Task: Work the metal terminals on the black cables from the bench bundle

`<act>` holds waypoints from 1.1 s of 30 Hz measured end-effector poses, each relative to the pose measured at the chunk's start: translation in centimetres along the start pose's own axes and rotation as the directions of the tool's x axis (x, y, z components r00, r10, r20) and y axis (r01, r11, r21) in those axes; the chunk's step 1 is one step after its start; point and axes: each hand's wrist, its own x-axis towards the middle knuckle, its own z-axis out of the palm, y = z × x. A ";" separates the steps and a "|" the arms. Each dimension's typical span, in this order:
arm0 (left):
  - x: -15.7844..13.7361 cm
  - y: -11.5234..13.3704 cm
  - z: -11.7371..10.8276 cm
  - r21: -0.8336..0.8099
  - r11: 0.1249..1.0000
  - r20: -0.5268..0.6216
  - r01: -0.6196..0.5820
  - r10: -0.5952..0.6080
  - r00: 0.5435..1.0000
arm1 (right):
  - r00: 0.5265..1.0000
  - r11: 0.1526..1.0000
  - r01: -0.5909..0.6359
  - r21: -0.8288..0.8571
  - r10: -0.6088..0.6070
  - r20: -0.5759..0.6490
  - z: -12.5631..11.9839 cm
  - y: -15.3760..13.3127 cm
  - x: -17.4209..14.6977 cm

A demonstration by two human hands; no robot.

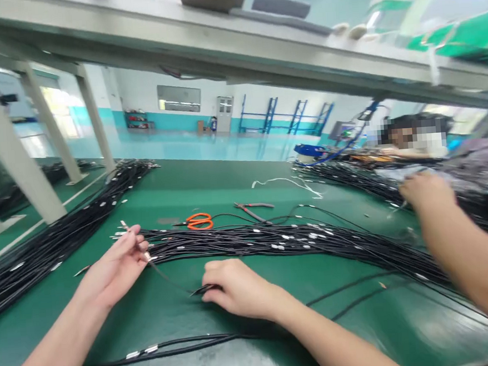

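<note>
Cable (171, 280), a single black lead on the green tabletop (211, 185), is pinched at both ends by left hand (118, 264) and right hand (234, 287) fingers, apart from the unsorted bundle (294, 241) behind.

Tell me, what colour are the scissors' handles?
Orange. The scissors lie on the green table, seen in the head view.

Orange scissors (199, 221) beside pliers (252, 210) on green table (210, 180)
</note>
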 end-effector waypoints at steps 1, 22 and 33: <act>0.1 0.1 -0.1 0.031 0.999 -0.034 -0.025 0.026 0.999 | 1.000 1.000 -0.008 0.028 0.009 -0.018 -0.5 0.0 -0.1; -5.0 1.2 -2.3 0.089 0.965 0.024 -0.248 0.247 0.969 | 0.993 0.997 -0.080 0.007 0.080 0.090 0.5 1.4 0.8; -5.5 0.6 -1.9 0.050 0.972 0.040 -0.231 0.229 0.973 | 0.983 0.994 -0.098 0.050 0.089 0.159 0.9 1.1 0.8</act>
